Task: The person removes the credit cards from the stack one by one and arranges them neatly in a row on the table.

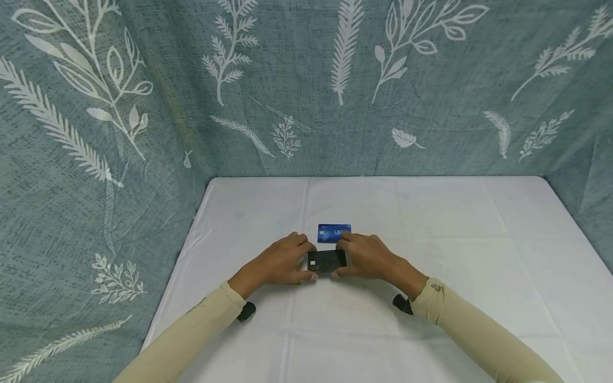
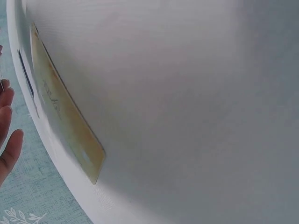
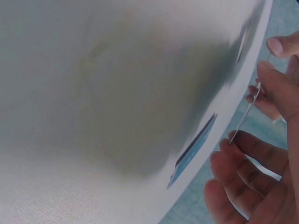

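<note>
Both hands meet over the middle of the table around a black card (image 1: 327, 261) with VIP lettering. My left hand (image 1: 282, 259) pinches its left end between thumb and fingers. At the right end, my right hand (image 1: 369, 257) pinches it the same way; the right wrist view shows this card (image 3: 246, 115) edge-on, raised off the cloth. Just beyond lies a blue VIP card (image 1: 330, 233), its right corner overlapped by the right fingers. A gold-coloured card (image 2: 70, 112) lies on the cloth below the left hand, mostly hidden in the head view.
A white cloth (image 1: 460, 255) covers the table. Behind it and along the left hangs a grey-green curtain (image 1: 297, 64) with white leaf prints. Small black devices (image 1: 402, 304) sit at both wrists.
</note>
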`<state>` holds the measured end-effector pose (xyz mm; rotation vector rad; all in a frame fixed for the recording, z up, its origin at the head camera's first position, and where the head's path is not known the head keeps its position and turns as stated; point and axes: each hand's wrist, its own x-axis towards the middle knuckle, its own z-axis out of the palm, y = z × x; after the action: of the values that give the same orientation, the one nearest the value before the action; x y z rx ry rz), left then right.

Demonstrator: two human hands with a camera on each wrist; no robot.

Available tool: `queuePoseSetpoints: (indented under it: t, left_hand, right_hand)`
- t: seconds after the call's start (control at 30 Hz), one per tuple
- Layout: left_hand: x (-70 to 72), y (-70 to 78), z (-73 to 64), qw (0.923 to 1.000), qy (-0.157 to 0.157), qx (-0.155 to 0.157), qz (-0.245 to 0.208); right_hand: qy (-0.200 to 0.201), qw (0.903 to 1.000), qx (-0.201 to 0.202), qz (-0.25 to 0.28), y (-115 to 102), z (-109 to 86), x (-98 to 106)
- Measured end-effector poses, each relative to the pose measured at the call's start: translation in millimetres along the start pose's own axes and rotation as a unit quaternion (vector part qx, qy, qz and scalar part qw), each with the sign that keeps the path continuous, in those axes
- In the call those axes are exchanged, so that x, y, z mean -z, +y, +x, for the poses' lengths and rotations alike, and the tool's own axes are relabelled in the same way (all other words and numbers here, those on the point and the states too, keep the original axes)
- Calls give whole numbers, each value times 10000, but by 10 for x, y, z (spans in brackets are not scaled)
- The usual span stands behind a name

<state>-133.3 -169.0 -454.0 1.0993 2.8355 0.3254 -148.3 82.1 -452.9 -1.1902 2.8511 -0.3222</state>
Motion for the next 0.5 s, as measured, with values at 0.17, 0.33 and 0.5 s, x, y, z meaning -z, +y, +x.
queuePoseSetpoints:
  t: [0.17, 0.33, 0.5]
  left_hand:
    - [-1, 10, -7, 9998, 120, -165, 42]
    - [3, 20, -16, 9997, 60, -217, 22]
    - [-3, 20, -28, 9997, 12, -223, 31]
  right_hand:
    - [4, 10000, 38, -19, 3, -9, -5]
    - [-5, 10000, 57, 8, 0, -23, -2]
    - [15, 10000, 69, 34, -7, -36, 3]
